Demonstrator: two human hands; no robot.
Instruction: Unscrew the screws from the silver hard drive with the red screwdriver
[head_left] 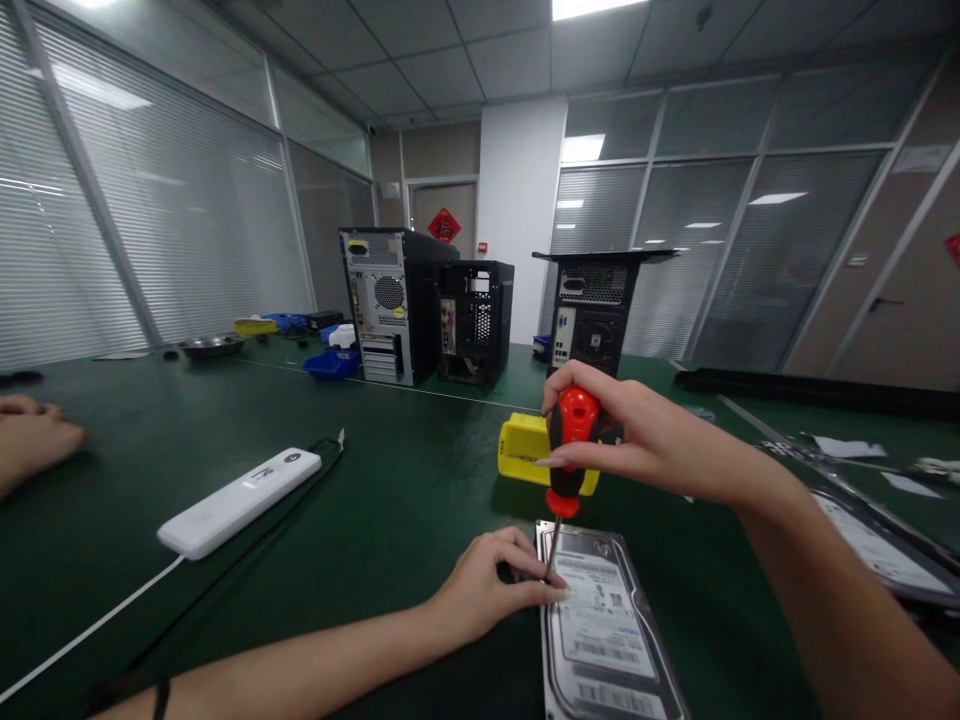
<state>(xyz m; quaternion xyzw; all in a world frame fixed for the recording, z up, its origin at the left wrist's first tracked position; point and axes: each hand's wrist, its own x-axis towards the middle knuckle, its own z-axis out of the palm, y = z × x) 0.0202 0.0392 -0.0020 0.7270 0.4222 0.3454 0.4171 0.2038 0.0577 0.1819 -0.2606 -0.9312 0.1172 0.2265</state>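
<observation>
A hard drive (600, 620) with a white printed label lies flat on the green table in front of me. My right hand (622, 420) grips the red and black handle of a screwdriver (577, 415), which points down with its shaft slightly tilted. Its tip meets the left side of the drive. There, my left hand (502, 585) has thumb and fingers pinched around the lower end of the shaft; whether a screw is between them is hidden. Just behind the screwdriver sits a yellow tray (521, 450), partly covered by my right hand.
A white power strip (240, 500) with cables lies to the left. Computer cases (405, 300) stand at the back, with another case (592, 310) further right. Another person's hand (34, 440) rests at the left edge. On the right is another drive (877, 540); a blue tray (331, 364) is farther back.
</observation>
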